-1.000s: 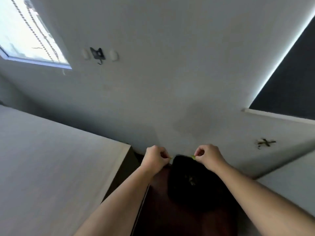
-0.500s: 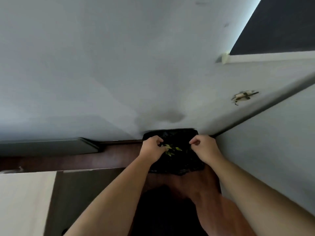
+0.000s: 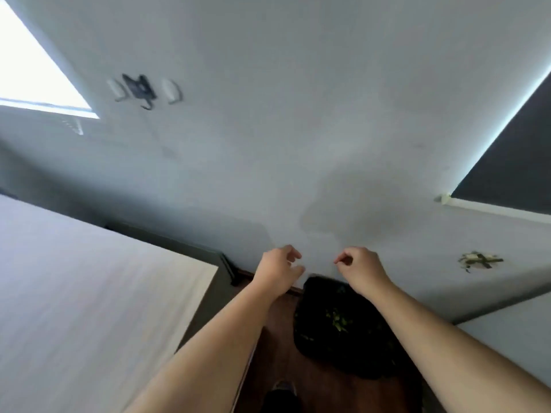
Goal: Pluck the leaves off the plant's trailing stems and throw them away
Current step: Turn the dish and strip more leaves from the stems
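Note:
A black rubbish bag (image 3: 343,350) sits open on the dark wooden floor in the corner, with several green leaves (image 3: 338,318) lying inside it. My left hand (image 3: 278,266) hovers above and left of the bag, fingers loosely curled and apart, holding nothing. My right hand (image 3: 359,263) hangs just above the bag's far rim, fingers curled with thumb and forefinger close together, and nothing visible in them. The plant and its trailing stems are out of view.
A pale table top (image 3: 89,293) fills the left side. The white wall (image 3: 298,129) carries a black hook between two round pads (image 3: 140,89) and a taped patch (image 3: 478,260). A bright window (image 3: 35,79) at top left, a dark blind (image 3: 515,162) at right. My shoe (image 3: 281,391) below.
Both hands have let go of the leaves into the bag and lifted away from it, moving apart. My view has swung upward and left, bringing the table and window into sight.

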A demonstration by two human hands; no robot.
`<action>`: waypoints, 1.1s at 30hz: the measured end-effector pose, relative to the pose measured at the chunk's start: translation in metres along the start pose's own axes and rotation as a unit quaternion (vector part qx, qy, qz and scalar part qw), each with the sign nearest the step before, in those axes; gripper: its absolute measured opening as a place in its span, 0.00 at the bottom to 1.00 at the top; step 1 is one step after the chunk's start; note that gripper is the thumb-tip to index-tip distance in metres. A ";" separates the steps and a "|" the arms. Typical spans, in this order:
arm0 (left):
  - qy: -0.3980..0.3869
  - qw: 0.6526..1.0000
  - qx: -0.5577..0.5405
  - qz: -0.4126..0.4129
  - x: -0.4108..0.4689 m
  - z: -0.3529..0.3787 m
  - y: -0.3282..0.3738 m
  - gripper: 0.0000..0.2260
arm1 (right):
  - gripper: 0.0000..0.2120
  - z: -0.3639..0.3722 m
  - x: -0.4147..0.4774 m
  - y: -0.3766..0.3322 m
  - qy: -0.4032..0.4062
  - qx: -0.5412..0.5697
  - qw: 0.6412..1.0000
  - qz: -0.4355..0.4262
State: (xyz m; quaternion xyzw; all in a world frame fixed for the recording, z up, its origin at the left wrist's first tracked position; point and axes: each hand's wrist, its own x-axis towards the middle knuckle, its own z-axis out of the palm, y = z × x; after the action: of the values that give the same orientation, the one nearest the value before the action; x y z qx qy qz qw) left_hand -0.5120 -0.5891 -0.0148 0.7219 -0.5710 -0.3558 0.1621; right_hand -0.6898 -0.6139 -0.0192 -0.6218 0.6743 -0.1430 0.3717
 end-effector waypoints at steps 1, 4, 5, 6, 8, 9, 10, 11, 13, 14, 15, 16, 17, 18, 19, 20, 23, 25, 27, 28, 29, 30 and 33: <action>0.023 1.000 -0.006 -0.006 -0.013 -0.017 -0.004 0.11 | 0.06 0.003 -0.004 -0.020 -0.007 -0.007 1.000 -0.024; 0.116 0.992 -0.025 -0.047 -0.070 -0.078 -0.039 0.10 | 0.06 0.029 -0.029 -0.097 -0.041 -0.033 0.990 -0.128; 0.148 0.987 -0.026 -0.061 -0.092 -0.098 -0.055 0.10 | 0.07 0.042 -0.040 -0.123 -0.057 -0.037 0.984 -0.166; 0.171 0.982 -0.018 -0.079 -0.111 -0.114 -0.068 0.10 | 0.07 0.053 -0.052 -0.144 -0.074 -0.042 0.977 -0.198; 0.228 0.966 -0.003 -0.121 -0.162 -0.150 -0.101 0.11 | 0.07 0.084 -0.085 -0.190 -0.116 -0.059 0.954 -0.271; 0.255 0.956 -0.004 -0.143 -0.189 -0.165 -0.119 0.11 | 0.07 0.102 -0.104 -0.211 -0.138 -0.071 0.940 -0.303; 0.279 0.946 -0.006 -0.165 -0.218 -0.178 -0.136 0.11 | 0.07 0.121 -0.123 -0.229 -0.161 -0.079 0.926 -0.331; 0.297 0.936 -0.011 -0.187 -0.241 -0.187 -0.151 0.10 | 0.07 0.137 -0.140 -0.243 -0.181 -0.085 0.913 -0.354; 0.333 0.913 -0.027 -0.235 -0.297 -0.201 -0.187 0.09 | 0.07 0.176 -0.184 -0.271 -0.228 -0.098 0.883 -0.399; 0.345 0.902 -0.033 -0.257 -0.324 -0.205 -0.204 0.09 | 0.07 0.196 -0.205 -0.282 -0.248 -0.102 0.869 -0.416; 0.355 0.893 -0.036 -0.276 -0.351 -0.208 -0.222 0.09 | 0.08 0.215 -0.226 -0.293 -0.266 -0.107 0.855 -0.432; 0.358 0.886 -0.040 -0.293 -0.372 -0.210 -0.236 0.09 | 0.08 0.231 -0.244 -0.301 -0.278 -0.117 0.843 -0.446; 0.362 0.877 -0.046 -0.312 -0.397 -0.212 -0.255 0.09 | 0.08 0.251 -0.265 -0.311 -0.290 -0.130 0.828 -0.463; 0.364 0.869 -0.053 -0.330 -0.421 -0.213 -0.274 0.09 | 0.08 0.272 -0.284 -0.319 -0.299 -0.144 0.812 -0.479; 0.362 0.862 -0.057 -0.349 -0.443 -0.214 -0.294 0.09 | 0.08 0.293 -0.303 -0.326 -0.308 -0.159 0.798 -0.493; 0.357 0.857 -0.057 -0.367 -0.464 -0.216 -0.314 0.09 | 0.08 0.313 -0.320 -0.331 -0.319 -0.173 0.785 -0.502; 0.326 0.852 -0.043 -0.408 -0.519 -0.221 -0.370 0.14 | 0.08 0.370 -0.363 -0.342 -0.347 -0.242 0.729 -0.538; 0.295 0.861 -0.028 -0.414 -0.548 -0.222 -0.407 0.18 | 0.12 0.408 -0.388 -0.348 -0.365 -0.298 0.676 -0.567; 0.268 0.872 -0.014 -0.410 -0.568 -0.221 -0.436 0.22 | 0.17 0.436 -0.407 -0.351 -0.383 -0.337 0.636 -0.579; 0.255 0.877 -0.008 -0.406 -0.574 -0.221 -0.449 0.23 | 0.18 0.450 -0.415 -0.351 -0.391 -0.350 0.622 -0.582; 0.243 0.883 -0.004 -0.401 -0.578 -0.220 -0.461 0.24 | 0.18 0.462 -0.422 -0.351 -0.398 -0.360 0.613 -0.579; 0.235 0.888 0.000 -0.396 -0.580 -0.219 -0.471 0.23 | 0.18 0.472 -0.427 -0.350 -0.404 -0.367 0.610 -0.575; 0.233 0.898 0.028 -0.373 -0.577 -0.219 -0.489 0.19 | 0.14 0.487 -0.433 -0.348 -0.411 -0.377 0.606 -0.567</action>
State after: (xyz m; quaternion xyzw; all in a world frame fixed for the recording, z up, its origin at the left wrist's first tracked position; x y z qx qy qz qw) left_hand -0.0667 0.0599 0.0141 0.9484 -0.2155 -0.1959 0.1255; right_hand -0.1255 -0.1380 0.0165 -0.9581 -0.0425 0.2125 0.1873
